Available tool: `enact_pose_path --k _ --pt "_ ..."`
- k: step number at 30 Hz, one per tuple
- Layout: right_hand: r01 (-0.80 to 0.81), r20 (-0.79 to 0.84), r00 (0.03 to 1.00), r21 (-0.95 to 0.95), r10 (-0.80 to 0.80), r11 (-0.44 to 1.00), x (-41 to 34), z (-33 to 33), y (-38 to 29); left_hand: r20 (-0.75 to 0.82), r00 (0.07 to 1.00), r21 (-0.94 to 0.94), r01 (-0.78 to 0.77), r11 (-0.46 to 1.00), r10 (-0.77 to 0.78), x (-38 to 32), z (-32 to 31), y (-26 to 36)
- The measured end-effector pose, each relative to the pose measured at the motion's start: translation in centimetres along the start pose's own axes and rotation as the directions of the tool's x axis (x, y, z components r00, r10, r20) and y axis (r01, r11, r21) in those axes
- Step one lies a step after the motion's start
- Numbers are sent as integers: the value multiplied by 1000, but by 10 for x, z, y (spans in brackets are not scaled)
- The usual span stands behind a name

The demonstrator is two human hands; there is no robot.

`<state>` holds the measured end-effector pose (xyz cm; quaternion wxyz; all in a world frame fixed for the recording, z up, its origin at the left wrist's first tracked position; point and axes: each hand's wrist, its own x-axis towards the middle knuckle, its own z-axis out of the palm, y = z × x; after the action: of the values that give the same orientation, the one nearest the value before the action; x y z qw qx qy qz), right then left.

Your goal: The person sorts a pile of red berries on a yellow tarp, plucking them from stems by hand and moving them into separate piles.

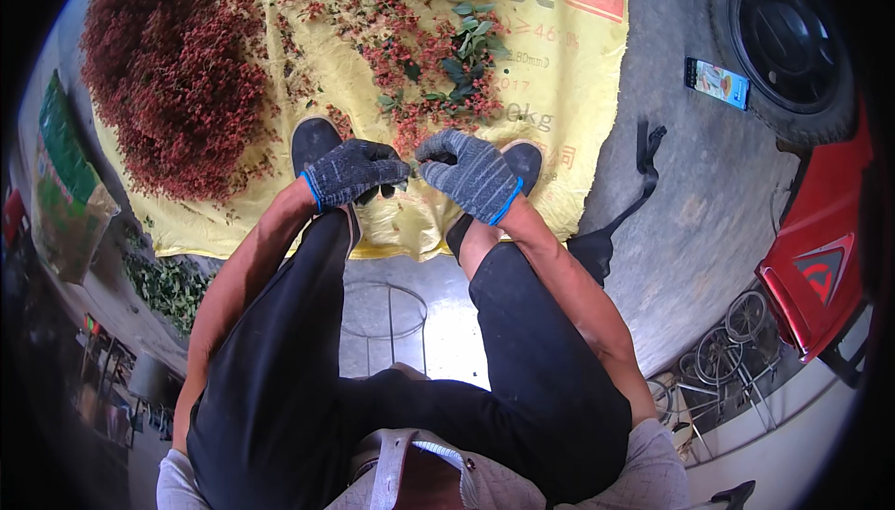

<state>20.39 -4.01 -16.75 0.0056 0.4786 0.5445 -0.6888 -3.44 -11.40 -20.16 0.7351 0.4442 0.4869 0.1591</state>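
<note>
Both hands wear dark grey knitted gloves with blue cuffs and meet between my shoes, above a yellow woven sheet [391, 230]. My left hand [358, 171] has its fingers curled, with a small pale bit at the fingertips; what it grips is too small to tell. My right hand [470, 171] is bent close beside it, thumb and fingers drawn together, their tips partly hidden. Just beyond the hands lie loose clusters of small red berries [412, 129] and sprigs with green leaves [475, 41]. A large heap of red berry clusters [175, 83] covers the sheet's left side.
A phone with a lit screen [718, 83] leans by a black-rimmed wheel [783, 38] at right. A black strap [647, 181] lies on the concrete floor, near a red vehicle panel [825, 244]. At left are a green and white sack [66, 181] and a leafy pile [171, 290].
</note>
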Motion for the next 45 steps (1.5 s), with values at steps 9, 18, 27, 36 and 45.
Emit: enact_pose_path --k 9,18,27,36,45 --pt "155 -10 977 -643 -211 750 10 3 25 -516 856 369 189 910 31 10 -15 -16" --pt "2 -287 955 -248 -75 969 32 -10 43 -255 938 833 89 547 236 64 -32 0" --pt "-34 -518 855 -11 23 999 36 -32 61 -495 846 358 -9 933 198 50 -47 -44" --pt "-64 -582 737 -567 -344 821 44 -65 41 -226 906 -418 243 875 -359 5 -47 18" --pt "-94 -442 886 126 141 988 32 -70 55 -202 915 -771 71 633 -349 16 -33 6"
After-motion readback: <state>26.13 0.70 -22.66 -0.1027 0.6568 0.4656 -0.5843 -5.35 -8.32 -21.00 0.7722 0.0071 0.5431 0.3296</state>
